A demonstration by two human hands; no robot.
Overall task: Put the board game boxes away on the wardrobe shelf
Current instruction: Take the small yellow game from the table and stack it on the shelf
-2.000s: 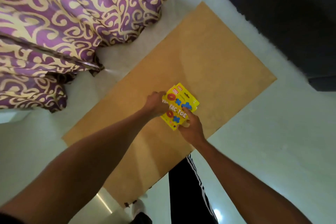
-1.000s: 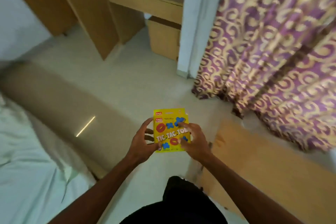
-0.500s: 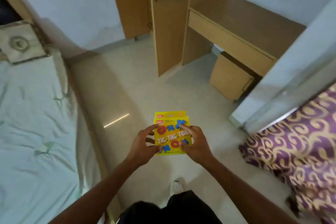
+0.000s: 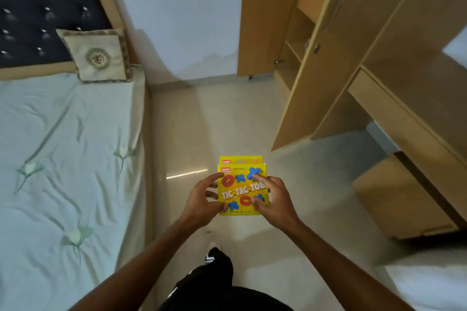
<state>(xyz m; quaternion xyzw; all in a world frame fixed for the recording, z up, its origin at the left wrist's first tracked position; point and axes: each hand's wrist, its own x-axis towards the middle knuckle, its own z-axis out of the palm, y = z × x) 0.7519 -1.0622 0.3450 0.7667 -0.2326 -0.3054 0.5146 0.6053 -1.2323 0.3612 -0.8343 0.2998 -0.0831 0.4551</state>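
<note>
While both my hands, left and right, pinch two stacked boxes at waist height, the wardrobe stands ahead; the under box could slide out.

lower box mostly hidden (under top one), wardrobe cropped

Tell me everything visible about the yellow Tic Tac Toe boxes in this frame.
The Tic Tac Toe boxes are two flat yellow cardboard packs stacked face up, the lower one's top edge peeking out beyond the upper. The upper face shows red rings, blue crosses, a red "Ankit" label and the title in pale letters. Both look closed. They are held roughly level above the floor, ahead of the person, the left hand gripping the left edge and the right hand the right edge, fingers over the print.
</note>
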